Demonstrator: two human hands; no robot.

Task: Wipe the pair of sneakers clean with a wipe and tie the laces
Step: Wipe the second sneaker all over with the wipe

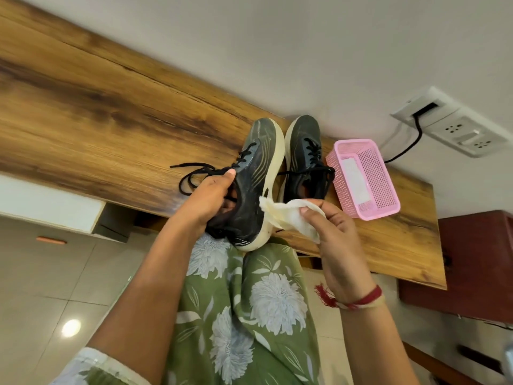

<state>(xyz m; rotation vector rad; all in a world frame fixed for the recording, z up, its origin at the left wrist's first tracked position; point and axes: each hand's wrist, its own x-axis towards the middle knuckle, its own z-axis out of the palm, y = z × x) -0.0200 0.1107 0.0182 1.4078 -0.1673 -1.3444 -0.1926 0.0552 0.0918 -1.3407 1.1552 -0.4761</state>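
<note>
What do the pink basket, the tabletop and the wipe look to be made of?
Pink basket: probably moulded plastic, matte; its walls are a regular grid of small holes.
Tabletop: wood or wood-look laminate, smooth, slight sheen; brown grain streaks show, but which it is stays open.
Wipe: thin soft tissue or non-woven cloth, off-white; it hangs limp and crumpled.

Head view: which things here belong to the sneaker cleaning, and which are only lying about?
For the job: left hand gripping the first sneaker; second sneaker on the table; right hand pinching the wipe; loose black laces.
Lying about: pink basket, wall socket, black cable.
</note>
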